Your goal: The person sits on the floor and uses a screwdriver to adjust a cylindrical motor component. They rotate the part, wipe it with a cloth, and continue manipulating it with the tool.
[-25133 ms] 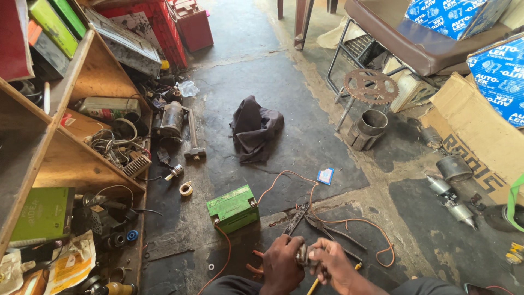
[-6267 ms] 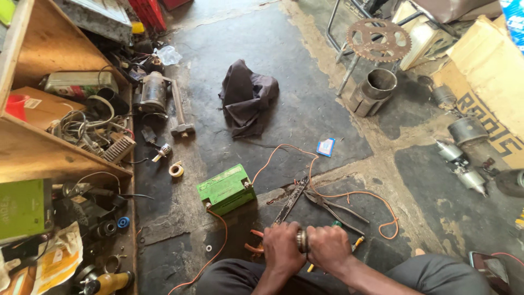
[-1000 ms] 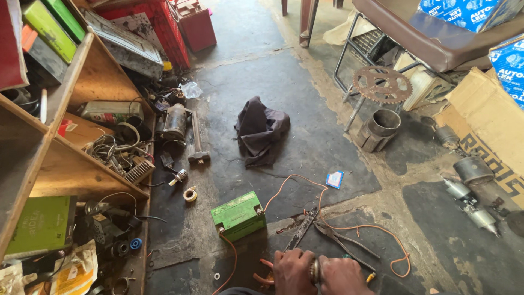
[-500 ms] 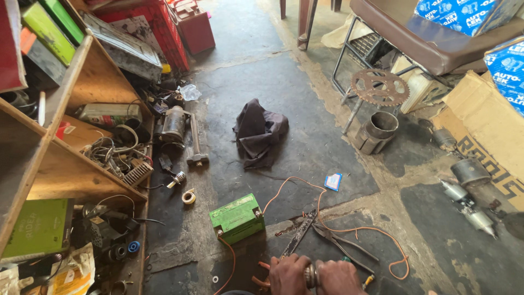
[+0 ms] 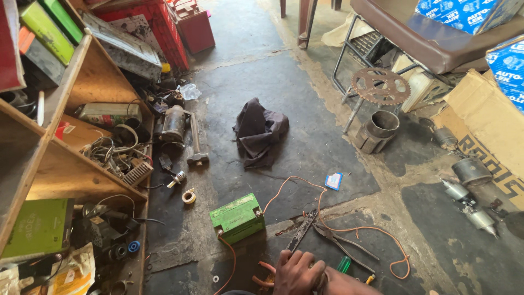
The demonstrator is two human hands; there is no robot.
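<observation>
My left hand [image 5: 296, 273] and my right hand [image 5: 346, 285] are at the bottom edge, pressed together around a small metal cylinder [image 5: 322, 281] that is mostly hidden by my fingers. Just beyond them on the dark floor lie a green-handled screwdriver [image 5: 343, 265], long-nose pliers [image 5: 345, 241], a flat dark file [image 5: 303, 229] and orange-handled pliers [image 5: 263, 271]. A green battery [image 5: 237, 217] sits to the left of the tools. A thin orange wire [image 5: 382, 232] loops around the tools.
A wooden shelf [image 5: 65, 175] cluttered with parts fills the left side. A dark cloth [image 5: 259, 131] lies mid-floor. A rusty sprocket [image 5: 380, 86], a metal sleeve [image 5: 377, 128], cardboard [image 5: 486, 120] and starter motors [image 5: 468, 194] stand at the right. Red crates [image 5: 180, 24] sit at the back.
The view has tilted up a little, so my hands sit lower and are partly cut off by the bottom edge. Both stay closed on the metal cylinder.
</observation>
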